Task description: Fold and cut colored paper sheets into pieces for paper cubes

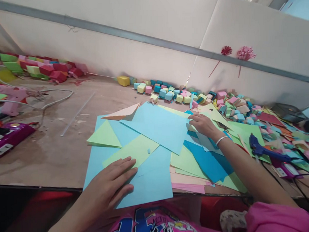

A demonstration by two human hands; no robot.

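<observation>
My left hand (116, 182) lies flat with its fingers stretched out, on a light green paper strip (140, 146) and the large light blue sheet (152, 177) under it. At its far right edge, a smaller light blue sheet (156, 121) meets the curled fingers of my right hand (201, 124), which seem to pinch it; the thumb is hidden. A folded light green triangle (105, 136) and a folded peach paper (122, 113) rest to the left. Darker blue paper (208, 162) and light green sheets (187, 161) overlap below my right forearm.
Small paper cubes (169, 95) are heaped along the wall, with larger paper boxes (54, 70) at the back left. A pink glue gun (12, 97) and purple power strip (11, 138) are left; a blue glue gun (265, 148) is right. A clear glue stick (77, 115) lies left.
</observation>
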